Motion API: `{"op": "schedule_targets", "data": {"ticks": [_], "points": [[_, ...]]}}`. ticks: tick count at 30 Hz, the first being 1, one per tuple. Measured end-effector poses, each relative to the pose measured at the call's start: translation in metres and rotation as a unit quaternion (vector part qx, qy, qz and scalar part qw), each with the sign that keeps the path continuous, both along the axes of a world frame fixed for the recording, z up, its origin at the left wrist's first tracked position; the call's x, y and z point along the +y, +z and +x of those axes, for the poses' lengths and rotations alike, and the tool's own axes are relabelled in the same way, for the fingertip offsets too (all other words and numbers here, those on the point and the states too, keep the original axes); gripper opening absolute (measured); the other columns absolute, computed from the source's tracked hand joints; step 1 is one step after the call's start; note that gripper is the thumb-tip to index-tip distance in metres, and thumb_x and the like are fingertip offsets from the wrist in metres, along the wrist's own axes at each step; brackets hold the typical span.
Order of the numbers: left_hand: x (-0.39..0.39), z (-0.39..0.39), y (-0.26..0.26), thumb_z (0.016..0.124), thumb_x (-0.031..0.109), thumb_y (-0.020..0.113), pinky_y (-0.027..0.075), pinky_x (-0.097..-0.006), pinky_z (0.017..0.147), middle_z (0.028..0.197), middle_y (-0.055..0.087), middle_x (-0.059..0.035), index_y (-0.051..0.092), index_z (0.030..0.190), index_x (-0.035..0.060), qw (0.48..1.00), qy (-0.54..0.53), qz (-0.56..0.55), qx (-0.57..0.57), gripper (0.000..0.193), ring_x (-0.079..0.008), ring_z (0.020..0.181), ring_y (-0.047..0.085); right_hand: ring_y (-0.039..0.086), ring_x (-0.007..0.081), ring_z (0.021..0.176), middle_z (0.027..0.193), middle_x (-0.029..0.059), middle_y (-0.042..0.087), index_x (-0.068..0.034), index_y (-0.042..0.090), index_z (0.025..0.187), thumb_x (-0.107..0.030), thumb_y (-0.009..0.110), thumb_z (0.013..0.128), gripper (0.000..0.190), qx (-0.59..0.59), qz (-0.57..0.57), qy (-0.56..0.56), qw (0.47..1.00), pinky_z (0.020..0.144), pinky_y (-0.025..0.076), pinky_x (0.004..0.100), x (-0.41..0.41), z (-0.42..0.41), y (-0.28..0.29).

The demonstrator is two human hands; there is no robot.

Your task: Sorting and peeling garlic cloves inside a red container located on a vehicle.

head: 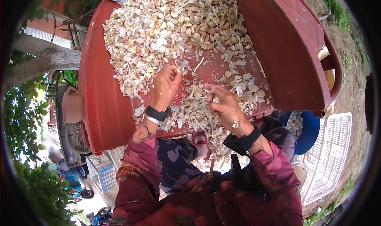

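Just in front of the large garlic heap, my left hand [167,84] pinches a small garlic clove [177,70] between thumb and fingertips. My right hand [224,104] is over a scatter of papery skins, its index finger stretched toward the left. A pale bit of garlic [216,100] shows between its curled fingers; whether it is a clove or skin is hard to tell. The heap of loose cloves [166,26] fills the far part of a red cart bed [190,55]. Dry garlic skins and stalks [193,107] lie between and around both hands.
The cart's red side walls [101,113] rise left and right. At lower right, a blue bucket [309,136] holds pale cloves beside a white plastic crate [333,157]. A terracotta-coloured pot [72,105] hangs outside the left wall. A person [64,160] is at far left.
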State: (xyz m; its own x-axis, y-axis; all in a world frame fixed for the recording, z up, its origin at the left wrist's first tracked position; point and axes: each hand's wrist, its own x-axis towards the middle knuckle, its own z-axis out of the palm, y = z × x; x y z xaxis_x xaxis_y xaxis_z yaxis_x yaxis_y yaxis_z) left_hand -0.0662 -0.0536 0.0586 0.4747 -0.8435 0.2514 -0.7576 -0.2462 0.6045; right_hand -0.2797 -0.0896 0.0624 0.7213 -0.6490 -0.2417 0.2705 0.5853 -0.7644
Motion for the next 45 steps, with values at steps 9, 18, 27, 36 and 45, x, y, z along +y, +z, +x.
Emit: {"op": "schedule_targets", "data": {"ticks": [9,18,27,36,45], "points": [[0.058,-0.069,0.048,0.072,-0.005,0.062,0.048,-0.0289,0.060,0.090,0.059,-0.0093,0.057,0.101,0.0052,0.983,-0.177,-0.037,-0.009,0.031,-0.0192,0.072,0.060,0.052,0.0082,0.078,0.113,0.0054,0.051,0.001,0.052,0.122,0.008,0.060,0.062,0.061,-0.030,-0.175,0.041,0.983,0.061,0.048,0.0178,0.015,0.009,-0.006],[0.091,-0.078,0.068,0.083,-0.003,0.060,0.046,-0.0266,0.076,0.099,0.057,-0.0089,0.054,0.104,-0.0024,0.925,-0.137,-0.103,0.340,0.022,-0.0121,0.085,0.056,0.059,0.0201,0.094,0.109,0.0106,0.055,-0.001,0.056,0.112,0.008,0.064,0.061,0.052,0.034,-0.540,-0.022,0.841,0.079,0.049,0.0270,0.036,0.004,0.024],[0.174,-0.165,0.171,0.084,0.011,0.059,0.039,-0.0266,0.032,0.064,0.049,-0.0093,0.037,0.071,0.0039,0.930,0.010,-0.322,0.176,0.027,-0.0154,0.041,0.044,0.058,0.0206,0.062,0.085,0.0135,0.060,0.007,0.054,0.106,-0.002,0.064,0.078,0.030,-0.331,-0.493,0.076,0.801,0.049,0.046,0.0301,0.076,-0.047,0.123],[0.186,-0.126,0.194,0.075,-0.005,0.055,0.047,-0.0278,0.049,0.073,0.057,-0.0099,0.052,0.071,0.0047,0.781,-0.429,-0.393,0.226,0.011,-0.0168,0.060,0.056,0.054,0.0149,0.060,0.082,0.0074,0.057,-0.005,0.068,0.093,-0.011,0.054,0.078,0.021,-0.382,-0.448,-0.137,0.797,0.045,0.042,0.0234,0.144,-0.023,0.145],[0.195,-0.127,0.192,0.074,-0.008,0.056,0.048,-0.0288,0.051,0.073,0.058,-0.0098,0.053,0.069,0.0042,0.808,-0.386,-0.401,0.193,0.013,-0.0177,0.061,0.056,0.055,0.0162,0.061,0.082,0.0084,0.058,-0.003,0.066,0.095,-0.012,0.056,0.080,0.020,-0.394,-0.426,-0.044,0.813,0.045,0.043,0.0239,0.141,-0.026,0.149]]}}
